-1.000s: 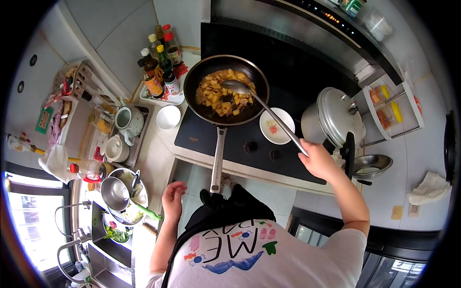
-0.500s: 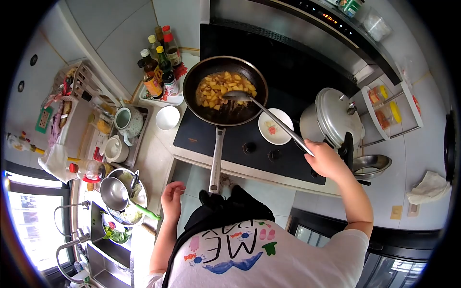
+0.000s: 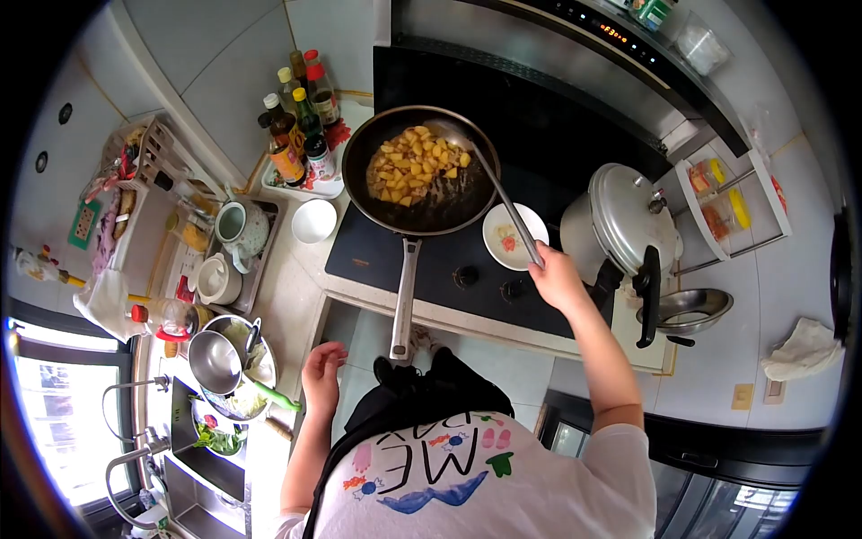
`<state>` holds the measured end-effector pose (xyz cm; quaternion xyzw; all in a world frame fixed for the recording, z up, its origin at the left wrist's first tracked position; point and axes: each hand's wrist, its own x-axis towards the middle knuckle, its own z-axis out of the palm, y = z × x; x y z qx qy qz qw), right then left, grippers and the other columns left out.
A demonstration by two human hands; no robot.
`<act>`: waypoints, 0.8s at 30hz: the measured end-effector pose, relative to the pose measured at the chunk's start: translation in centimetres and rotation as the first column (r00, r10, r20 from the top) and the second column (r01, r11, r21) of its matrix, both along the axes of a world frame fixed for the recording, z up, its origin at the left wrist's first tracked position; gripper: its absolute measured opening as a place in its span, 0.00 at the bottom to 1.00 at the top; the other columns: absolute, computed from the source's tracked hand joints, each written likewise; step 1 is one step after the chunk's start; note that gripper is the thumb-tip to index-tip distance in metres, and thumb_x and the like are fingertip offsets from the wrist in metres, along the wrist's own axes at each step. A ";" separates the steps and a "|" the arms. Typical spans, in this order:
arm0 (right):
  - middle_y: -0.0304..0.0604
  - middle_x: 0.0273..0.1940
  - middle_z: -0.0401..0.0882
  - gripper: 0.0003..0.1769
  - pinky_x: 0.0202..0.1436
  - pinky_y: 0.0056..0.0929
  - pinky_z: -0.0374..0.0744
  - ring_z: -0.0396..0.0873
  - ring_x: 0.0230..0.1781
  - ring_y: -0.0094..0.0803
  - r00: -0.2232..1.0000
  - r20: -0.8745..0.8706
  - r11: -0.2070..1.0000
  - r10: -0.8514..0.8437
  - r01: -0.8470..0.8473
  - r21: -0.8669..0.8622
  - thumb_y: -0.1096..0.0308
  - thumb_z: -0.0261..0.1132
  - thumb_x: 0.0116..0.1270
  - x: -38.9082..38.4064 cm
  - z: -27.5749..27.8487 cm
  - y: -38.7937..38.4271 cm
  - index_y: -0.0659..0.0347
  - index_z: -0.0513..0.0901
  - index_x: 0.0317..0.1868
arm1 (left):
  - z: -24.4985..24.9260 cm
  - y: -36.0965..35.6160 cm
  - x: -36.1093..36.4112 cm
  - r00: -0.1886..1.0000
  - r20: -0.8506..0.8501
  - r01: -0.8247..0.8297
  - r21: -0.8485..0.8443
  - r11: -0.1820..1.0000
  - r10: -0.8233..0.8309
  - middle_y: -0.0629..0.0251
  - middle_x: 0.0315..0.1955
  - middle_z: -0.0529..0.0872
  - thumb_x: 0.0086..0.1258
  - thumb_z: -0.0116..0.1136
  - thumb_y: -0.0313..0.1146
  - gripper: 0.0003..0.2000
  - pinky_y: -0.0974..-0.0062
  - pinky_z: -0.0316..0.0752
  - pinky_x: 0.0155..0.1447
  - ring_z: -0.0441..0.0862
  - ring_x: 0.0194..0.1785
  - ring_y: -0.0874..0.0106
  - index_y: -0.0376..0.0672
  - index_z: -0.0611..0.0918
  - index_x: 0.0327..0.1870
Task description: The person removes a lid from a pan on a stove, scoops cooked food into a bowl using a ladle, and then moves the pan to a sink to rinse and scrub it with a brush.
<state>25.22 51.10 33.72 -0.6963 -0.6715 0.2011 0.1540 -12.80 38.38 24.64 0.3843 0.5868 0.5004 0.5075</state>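
Note:
My right hand (image 3: 555,277) is wrapped round the handle of a metal spatula (image 3: 508,199), whose head rests at the upper right inside a dark frying pan (image 3: 449,214). Diced yellow food (image 3: 415,163) lies in the pan's left and upper part. The pan's silver handle (image 3: 405,301) points toward me, and no hand touches it. Under the spatula's shaft is a white bowl (image 3: 503,226) with small bits in it. My left hand (image 3: 323,366) hangs before the counter edge with its fingers loosely curled; whether anything is in them is hidden.
A pressure cooker (image 3: 620,216) stands right of the white bowl, near a metal basin (image 3: 696,310). Sauce bottles (image 3: 285,148) fill a tray at the back left. A small white bowl (image 3: 313,221) sits left of the pan. At left are a saucepan (image 3: 214,361) and a sink (image 3: 211,472).
My right hand has moved left and slightly up. The spatula's head has shifted from mid-pan to the pan's upper right, and the diced food sits more to the left and top.

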 end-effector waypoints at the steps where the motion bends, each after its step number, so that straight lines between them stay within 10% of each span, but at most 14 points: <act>1: 0.62 0.41 0.76 0.25 0.46 0.32 0.75 0.77 0.43 0.48 1.000 -0.015 1.000 -0.021 0.021 0.007 0.73 0.59 0.56 -0.8 -0.3 0.1 0.73 0.68 0.54 | 0.1 0.0 0.0 1.000 -0.003 -0.004 -0.003 1.000 0.004 0.64 0.36 0.79 0.67 0.44 0.25 0.08 0.78 0.72 0.45 0.78 0.40 0.74 0.35 0.75 0.42; 10: 0.60 0.34 0.77 0.18 0.41 0.40 0.74 0.76 0.37 0.52 0.952 -0.304 0.997 0.038 -0.059 -0.060 0.71 0.58 0.56 -2.7 -1.0 -1.4 0.72 0.71 0.46 | -0.1 -0.1 0.3 1.000 -0.015 0.013 -0.018 1.000 -0.013 0.65 0.35 0.79 0.67 0.44 0.24 0.07 0.78 0.72 0.45 0.77 0.40 0.74 0.35 0.75 0.42; 13: 0.59 0.34 0.77 0.18 0.39 0.40 0.75 0.77 0.36 0.51 0.994 -0.085 0.984 0.065 -0.049 0.171 0.70 0.58 0.56 -3.0 -2.9 -0.5 0.72 0.71 0.47 | -0.3 -0.2 0.4 1.000 -0.005 0.006 -0.009 1.000 -0.006 0.65 0.35 0.79 0.67 0.44 0.24 0.07 0.78 0.72 0.45 0.77 0.40 0.75 0.35 0.75 0.42; 24: 0.57 0.36 0.77 0.23 0.37 0.41 0.76 0.77 0.34 0.49 0.975 0.167 0.985 0.149 -0.162 0.067 0.67 0.54 0.61 -7.3 -5.4 -0.1 0.74 0.66 0.53 | -0.2 -0.3 0.4 1.000 -0.026 0.006 -0.014 1.000 -0.006 0.64 0.36 0.79 0.67 0.44 0.26 0.08 0.77 0.73 0.45 0.78 0.41 0.74 0.35 0.75 0.42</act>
